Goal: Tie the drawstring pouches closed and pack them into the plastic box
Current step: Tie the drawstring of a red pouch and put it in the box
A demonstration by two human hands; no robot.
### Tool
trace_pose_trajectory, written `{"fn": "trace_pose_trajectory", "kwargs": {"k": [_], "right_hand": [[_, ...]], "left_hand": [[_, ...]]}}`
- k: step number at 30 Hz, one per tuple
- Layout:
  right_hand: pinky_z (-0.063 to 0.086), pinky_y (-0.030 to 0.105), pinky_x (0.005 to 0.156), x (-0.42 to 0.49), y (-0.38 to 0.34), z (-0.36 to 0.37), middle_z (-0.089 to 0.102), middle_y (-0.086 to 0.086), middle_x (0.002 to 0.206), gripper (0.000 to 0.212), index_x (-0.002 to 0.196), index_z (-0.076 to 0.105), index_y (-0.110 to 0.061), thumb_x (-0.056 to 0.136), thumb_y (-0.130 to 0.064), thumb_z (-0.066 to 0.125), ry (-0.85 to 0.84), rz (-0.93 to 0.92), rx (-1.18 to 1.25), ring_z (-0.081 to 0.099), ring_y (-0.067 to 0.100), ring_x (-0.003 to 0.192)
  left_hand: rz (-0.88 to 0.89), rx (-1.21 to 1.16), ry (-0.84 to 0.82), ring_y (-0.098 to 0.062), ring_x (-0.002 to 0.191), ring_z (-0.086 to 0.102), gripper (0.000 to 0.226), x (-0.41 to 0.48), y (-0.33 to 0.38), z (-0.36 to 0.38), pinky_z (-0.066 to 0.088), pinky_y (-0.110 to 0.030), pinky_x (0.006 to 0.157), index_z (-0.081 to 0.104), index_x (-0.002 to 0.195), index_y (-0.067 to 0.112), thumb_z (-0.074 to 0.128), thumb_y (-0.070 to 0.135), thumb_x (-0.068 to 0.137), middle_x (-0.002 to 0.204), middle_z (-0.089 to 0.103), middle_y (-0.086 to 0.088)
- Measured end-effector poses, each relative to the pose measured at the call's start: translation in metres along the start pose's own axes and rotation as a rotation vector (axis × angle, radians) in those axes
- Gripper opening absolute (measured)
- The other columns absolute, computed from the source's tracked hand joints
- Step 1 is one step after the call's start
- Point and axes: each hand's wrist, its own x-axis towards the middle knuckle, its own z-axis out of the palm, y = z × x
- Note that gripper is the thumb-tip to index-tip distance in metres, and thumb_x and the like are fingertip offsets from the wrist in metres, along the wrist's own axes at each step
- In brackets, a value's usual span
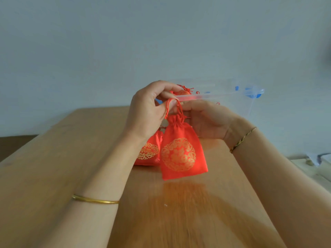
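A gold bangle (95, 200) sits on the left forearm, and above it the left hand (148, 111) is raised with thumb and forefinger pinched on a loop of red cord (167, 110), the other fingers loosely curled. Below that wrist, at 9 o'clock from the one in hand, a spare pouch (148, 153) lies flat on the table (71, 158). The pouch (179, 154) being worked hangs clear of the wood from its cord, neck gathered, gold roundel facing the camera. At its 2 o'clock the right hand (206, 122) is half closed, fingers reaching in to the neck, but the left thumb and the cord hide its tips, so I cannot tell whether it grips anything. A plaited bracelet (241, 140) circles that wrist. At 12 to 1 o'clock, well behind, stands the clear box (223, 94) with red knots (187, 89) showing at its rim. The pouch looks light, limp and probably nearly empty: it should fold anywhere and will not break. The cloth has a sheen and may slide, and the thin cord is likely slick, so the best hold is a pinch on the cord just above the gathers, with the other hand steadying the neck while the knot is drawn down.
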Motion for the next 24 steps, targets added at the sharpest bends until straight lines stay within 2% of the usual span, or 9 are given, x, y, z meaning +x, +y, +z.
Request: {"fn": "trace_pose_trajectory", "kwargs": {"k": [5, 9, 12, 15, 17, 21, 24], "right_hand": [[0.046, 0.025, 0.073, 0.001, 0.001, 0.003, 0.067, -0.002, 0.073, 0.017, 0.085, 0.063, -0.012, 0.084, -0.019, 0.048, -0.038, -0.057, 0.018, 0.060, 0.008, 0.065], [0.049, 0.019, 0.061, 0.002, -0.002, 0.001, 0.068, 0.000, 0.076, 0.015, 0.087, 0.063, -0.014, 0.088, -0.017, 0.048, 0.065, -0.132, -0.013, 0.062, 0.009, 0.065], [0.047, 0.023, 0.063, 0.002, -0.006, -0.001, 0.069, 0.004, 0.078, 0.019, 0.083, 0.062, -0.011, 0.088, -0.015, 0.044, 0.174, -0.153, -0.003, 0.062, 0.015, 0.067], [0.044, 0.026, 0.065, 0.003, -0.006, -0.003, 0.067, 0.007, 0.081, 0.020, 0.081, 0.057, -0.011, 0.088, -0.017, 0.039, 0.226, -0.139, 0.023, 0.058, 0.020, 0.071], [0.046, 0.027, 0.065, 0.004, -0.004, -0.003, 0.067, 0.006, 0.080, 0.015, 0.083, 0.054, -0.012, 0.090, -0.017, 0.042, 0.275, -0.177, 0.009, 0.059, 0.021, 0.073], [0.050, 0.029, 0.069, 0.004, -0.004, 0.001, 0.064, 0.006, 0.073, 0.019, 0.076, 0.049, -0.014, 0.095, -0.014, 0.046, 0.432, -0.345, -0.095, 0.063, 0.022, 0.072], [0.045, 0.018, 0.056, 0.003, -0.004, 0.000, 0.063, 0.001, 0.059, 0.018, 0.075, 0.050, -0.014, 0.092, -0.009, 0.049, 0.529, -0.406, -0.301, 0.060, 0.013, 0.059]], "left_hand": [[0.000, 0.015, 0.018, 0.000, 0.073, 0.060, 0.032, 0.000, -0.003, -0.001, 0.038, -0.007, 0.064, 0.064, 0.090, 0.031, 0.066, 0.002, 0.079, 0.077, 0.067, 0.010], [-0.037, -0.061, -0.003, 0.001, 0.074, 0.061, 0.023, 0.001, -0.006, -0.003, 0.045, -0.014, 0.069, 0.067, 0.084, 0.027, 0.067, 0.004, 0.080, 0.080, 0.067, 0.012], [-0.187, -0.179, -0.001, -0.003, 0.070, 0.060, 0.021, 0.000, -0.008, -0.004, 0.045, -0.013, 0.062, 0.071, 0.084, 0.023, 0.063, 0.004, 0.082, 0.074, 0.069, 0.013], [-0.339, -0.275, -0.029, -0.009, 0.080, 0.063, 0.019, -0.001, -0.012, -0.005, 0.045, -0.016, 0.062, 0.071, 0.087, 0.024, 0.060, 0.009, 0.087, 0.082, 0.070, 0.007], [-0.374, -0.284, -0.047, -0.010, 0.083, 0.063, 0.021, -0.002, -0.014, -0.006, 0.045, -0.019, 0.064, 0.072, 0.087, 0.026, 0.057, 0.010, 0.089, 0.087, 0.071, 0.005], [-0.357, -0.165, -0.063, -0.001, 0.072, 0.063, 0.027, -0.002, -0.016, -0.008, 0.045, -0.018, 0.064, 0.070, 0.084, 0.032, 0.052, 0.013, 0.092, 0.080, 0.070, 0.009], [-0.363, -0.093, -0.044, 0.004, 0.062, 0.060, 0.024, -0.002, -0.020, -0.008, 0.044, -0.014, 0.059, 0.067, 0.083, 0.027, 0.048, 0.018, 0.095, 0.076, 0.067, 0.007]]}}
